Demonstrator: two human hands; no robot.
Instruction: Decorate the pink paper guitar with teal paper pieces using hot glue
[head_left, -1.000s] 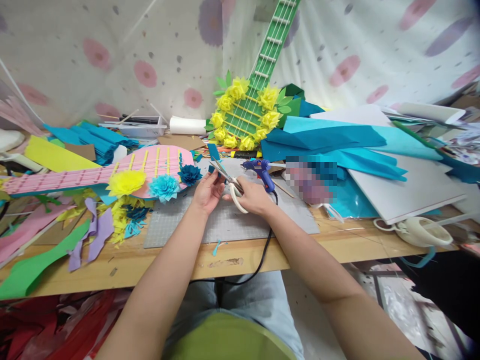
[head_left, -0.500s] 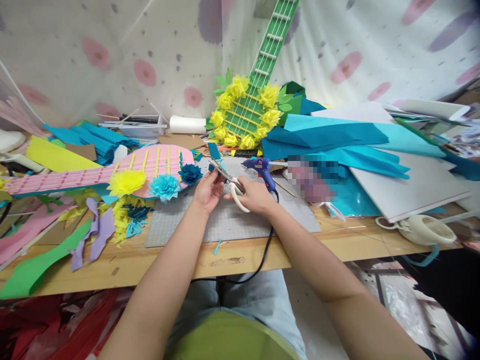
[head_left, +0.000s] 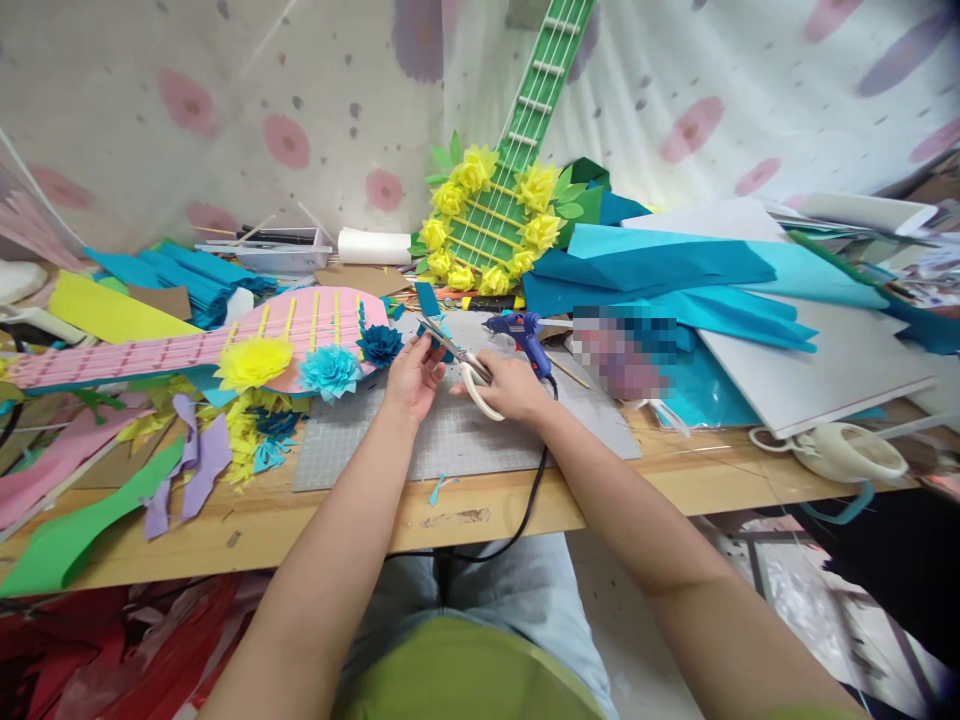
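My right hand [head_left: 511,386] is closed on the white-handled scissors [head_left: 480,390], whose blades point up and left over the grey cutting mat [head_left: 360,448]. Beside the blade tips, my left hand [head_left: 417,376] pinches a small dark blue paper piece, mostly hidden by the fingers and blades. A blue glue gun [head_left: 529,342] lies just right of the scissors, its black cord running down over the table edge. To the left rests a pink paper guitar [head_left: 187,350] bearing a yellow flower [head_left: 255,364], a light blue flower [head_left: 330,373] and a dark blue flower [head_left: 381,345].
A green guitar with yellow flowers [head_left: 487,235] leans at the back. Blue paper sheets [head_left: 675,270] and white boards [head_left: 817,370] cover the right side, near a white cup-like container [head_left: 851,452]. Paper strips and scraps [head_left: 105,520] lie at the left.
The scissor blades look closer together than before. Both hands stay in nearly the same place, and the whole view has shifted slightly.
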